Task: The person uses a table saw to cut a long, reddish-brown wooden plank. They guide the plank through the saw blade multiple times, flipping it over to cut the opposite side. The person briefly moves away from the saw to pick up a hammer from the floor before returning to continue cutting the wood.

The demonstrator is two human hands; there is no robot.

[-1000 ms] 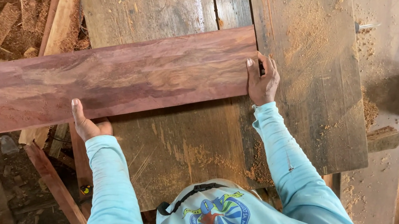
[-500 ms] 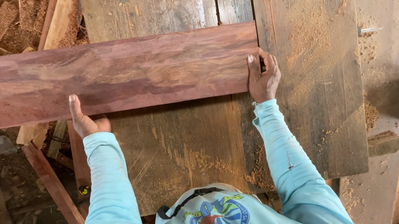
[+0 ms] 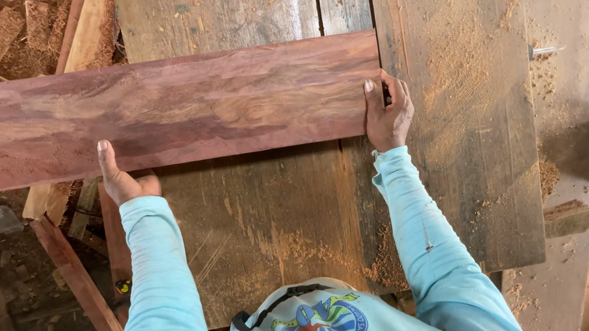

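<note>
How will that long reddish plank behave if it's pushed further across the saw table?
The reddish plank looks thick and solid, so probably stiff, not floppy. It overhangs the worn table far to the left, so it may tip that way without the left hand and right hand. Sawdust could let it slide easily.

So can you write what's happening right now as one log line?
left hand: holds near edge of reddish board | right hand: grips board's right end | board: flat across sawdusty table

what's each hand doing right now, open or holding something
Left hand: holding the near edge of the reddish wooden board, thumb on top.
Right hand: gripping the board's right end, fingers curled around its corner.
</note>
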